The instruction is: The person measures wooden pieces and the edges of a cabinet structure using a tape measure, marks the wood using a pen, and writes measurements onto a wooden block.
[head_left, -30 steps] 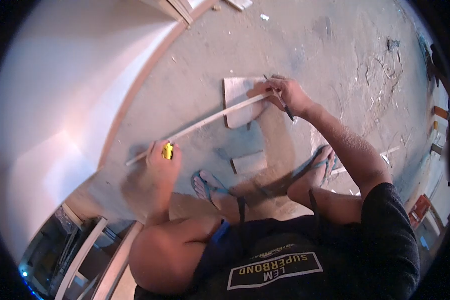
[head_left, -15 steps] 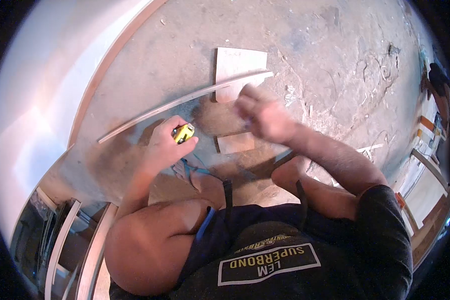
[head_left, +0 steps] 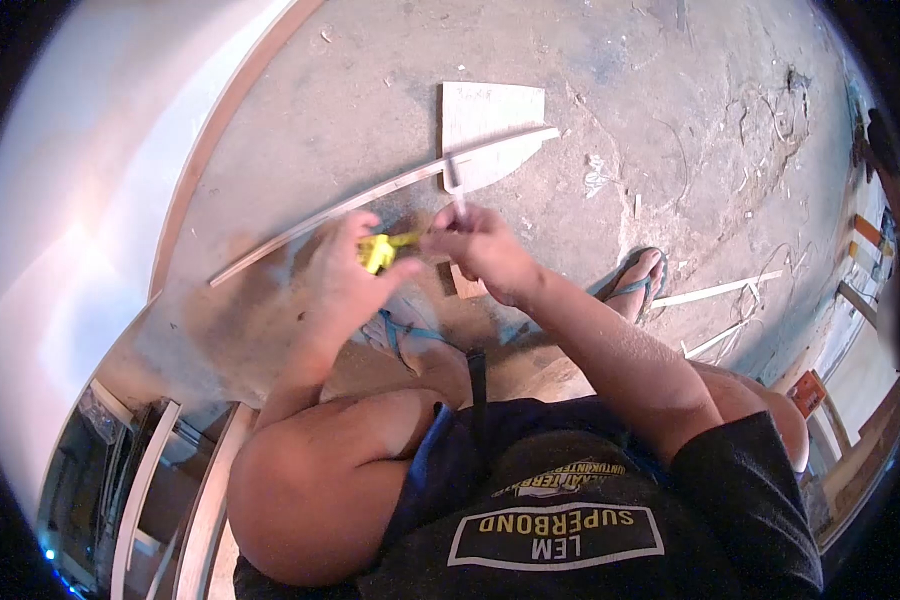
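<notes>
Hands have come together: left hand (head_left: 345, 275) grips the yellow tape measure (head_left: 378, 251), right hand (head_left: 475, 250) now pinches its tape end, off the long wood strip (head_left: 370, 200)

Carpentry workshop: rough, dusty concrete floor (head_left: 670, 110); thin wood strip (head_left: 370, 198) and plywood offcut (head_left: 490, 125) lying on it; large curved board (head_left: 80, 200) left of the strip.

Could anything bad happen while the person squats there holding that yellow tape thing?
The left hand grips the yellow tape measure while the right hand pinches its tape; a quick snap back might nip fingers. The long wooden strip lies loose on the floor and could be kicked. Feet in open flip-flops sit near scattered wood offcuts.
</notes>
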